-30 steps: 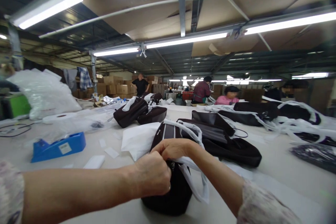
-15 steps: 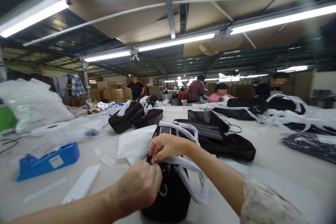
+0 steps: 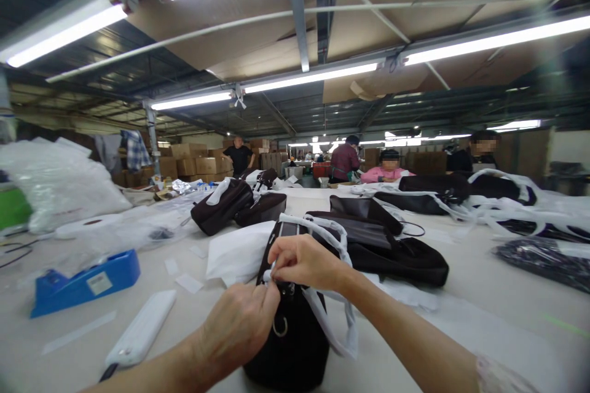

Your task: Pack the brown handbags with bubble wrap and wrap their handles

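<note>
A black bag (image 3: 295, 344) stands on the table (image 3: 193, 344) right in front of me, its handles (image 3: 343, 239) wrapped in white paper. A metal ring hangs on its near side. Both hands meet at the bag's upper left edge. My left hand (image 3: 244, 325) is closed, thumb and finger pinched at that edge. Just above it my right hand (image 3: 304, 261) pinches a small white bit, perhaps wrapping, whose kind I cannot make out. Fingers hide what lies between the two hands. Behind the bag lies a sheet of white paper (image 3: 239, 252).
A blue tape dispenser (image 3: 87, 282) and a white power strip (image 3: 142, 328) lie at left. More black bags (image 3: 378, 239) cover the middle and right. Clear plastic bags (image 3: 55, 178) are heaped far left. Several people, including one in pink (image 3: 385, 175), are beyond the table.
My left hand has moved slightly down and left. My right hand has shifted a little, and a white bit now shows at its fingertips. The bag has tilted or shifted slightly left.
</note>
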`<state>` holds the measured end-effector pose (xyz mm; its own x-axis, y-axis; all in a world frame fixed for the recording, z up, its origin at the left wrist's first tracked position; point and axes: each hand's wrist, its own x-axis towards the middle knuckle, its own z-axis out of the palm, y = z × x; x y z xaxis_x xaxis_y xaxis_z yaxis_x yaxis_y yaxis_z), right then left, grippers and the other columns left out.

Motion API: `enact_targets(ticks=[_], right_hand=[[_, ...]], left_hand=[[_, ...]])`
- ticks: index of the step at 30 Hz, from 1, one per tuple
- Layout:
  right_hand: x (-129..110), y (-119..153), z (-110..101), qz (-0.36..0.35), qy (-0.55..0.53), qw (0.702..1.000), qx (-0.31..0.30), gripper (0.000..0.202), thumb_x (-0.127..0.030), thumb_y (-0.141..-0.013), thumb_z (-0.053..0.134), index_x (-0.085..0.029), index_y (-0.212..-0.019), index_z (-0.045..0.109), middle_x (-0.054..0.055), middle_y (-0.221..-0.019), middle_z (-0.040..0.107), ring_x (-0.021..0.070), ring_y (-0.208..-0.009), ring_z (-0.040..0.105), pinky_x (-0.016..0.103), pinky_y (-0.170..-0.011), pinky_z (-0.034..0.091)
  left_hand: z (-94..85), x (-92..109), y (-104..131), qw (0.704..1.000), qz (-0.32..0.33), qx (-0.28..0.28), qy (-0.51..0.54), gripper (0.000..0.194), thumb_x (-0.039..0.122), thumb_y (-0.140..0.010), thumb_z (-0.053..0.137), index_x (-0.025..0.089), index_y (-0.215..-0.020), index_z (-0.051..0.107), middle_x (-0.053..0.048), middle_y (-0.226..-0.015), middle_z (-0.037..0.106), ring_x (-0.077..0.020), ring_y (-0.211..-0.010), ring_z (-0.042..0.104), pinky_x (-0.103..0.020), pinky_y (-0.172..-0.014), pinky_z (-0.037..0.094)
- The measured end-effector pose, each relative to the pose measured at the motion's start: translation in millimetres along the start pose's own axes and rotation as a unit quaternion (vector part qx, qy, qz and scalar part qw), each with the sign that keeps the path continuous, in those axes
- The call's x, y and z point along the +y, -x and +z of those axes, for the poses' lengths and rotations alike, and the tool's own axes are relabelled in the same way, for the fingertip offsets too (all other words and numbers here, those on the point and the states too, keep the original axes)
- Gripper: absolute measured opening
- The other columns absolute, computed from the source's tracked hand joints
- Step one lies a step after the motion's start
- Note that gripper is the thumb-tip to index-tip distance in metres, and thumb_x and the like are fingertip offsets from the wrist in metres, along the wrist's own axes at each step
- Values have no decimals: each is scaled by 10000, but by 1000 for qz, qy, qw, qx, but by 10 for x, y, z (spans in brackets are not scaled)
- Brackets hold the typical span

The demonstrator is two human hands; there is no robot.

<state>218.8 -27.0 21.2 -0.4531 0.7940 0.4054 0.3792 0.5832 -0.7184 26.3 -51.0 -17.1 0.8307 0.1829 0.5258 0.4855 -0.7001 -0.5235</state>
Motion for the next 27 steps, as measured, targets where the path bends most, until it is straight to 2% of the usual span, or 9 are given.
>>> enact_targets(ticks=[7,11,14,15,17,19,21,24,27], right_hand=[[-82,67,104,-8,39,995,91,159,-51,-656,620,-178,-752,617,-46,-587,685,108,-527,576,193,-526,375],[-131,132,171,-78,150,979,112,134,-69,-709,622,-199,-742,621,-21,-692,715,134,-621,627,223,-580,394],[-175,233,286,-205,312,915,155,135,-88,-800,568,-200,-733,601,-6,-646,666,150,-597,591,276,-599,360],[-180,276,337,-240,346,890,175,169,-94,-841,534,-199,-720,587,-5,-614,638,152,-569,564,293,-590,342],[-169,370,446,-284,379,854,214,256,-102,-917,464,-200,-703,563,-8,-575,594,156,-537,522,314,-574,316],[-134,470,546,-301,379,841,242,288,-105,-964,425,-197,-729,564,-12,-576,586,157,-546,515,316,-576,323],[-95,562,611,-316,380,834,245,251,-97,-976,427,-180,-805,591,1,-650,642,157,-591,547,315,-609,368],[-86,644,606,-360,415,809,211,217,-68,-958,440,-157,-882,623,53,-838,728,172,-693,606,336,-701,449],[-184,615,488,-415,480,761,138,269,-53,-938,428,-165,-847,655,58,-774,716,179,-664,593,348,-690,494]], left_hand=[[53,-22,96,986,-137,40,85,232,108,-952,317,202,-845,501,-10,-637,654,-177,-512,636,-253,-471,447],[-35,-65,91,956,-246,-74,139,265,196,-966,317,207,-786,511,-33,-625,657,-211,-550,653,-279,-515,420],[-178,-137,-3,919,-292,-142,221,286,259,-965,304,200,-812,539,-63,-744,682,-234,-702,661,-311,-626,429],[-221,-167,-42,897,-306,-156,277,283,286,-955,323,200,-793,538,-56,-761,667,-224,-735,639,-309,-653,421],[-274,-228,-109,820,-337,-196,418,266,350,-898,400,197,-707,504,-14,-686,581,-179,-685,551,-279,-626,384],[-273,-278,-147,720,-364,-248,536,280,431,-814,461,205,-648,448,40,-571,444,-131,-554,420,-249,-527,317],[-230,-305,-155,651,-376,-285,594,314,513,-744,481,218,-654,421,85,-502,335,-100,-462,291,-232,-453,236],[-152,-318,-138,609,-381,-296,629,361,570,-675,525,221,-667,435,110,-460,292,-82,-419,229,-220,-422,182],[-106,-340,-133,572,-385,-320,649,335,524,-624,596,209,-632,482,114,-411,286,-73,-380,223,-217,-404,164]])
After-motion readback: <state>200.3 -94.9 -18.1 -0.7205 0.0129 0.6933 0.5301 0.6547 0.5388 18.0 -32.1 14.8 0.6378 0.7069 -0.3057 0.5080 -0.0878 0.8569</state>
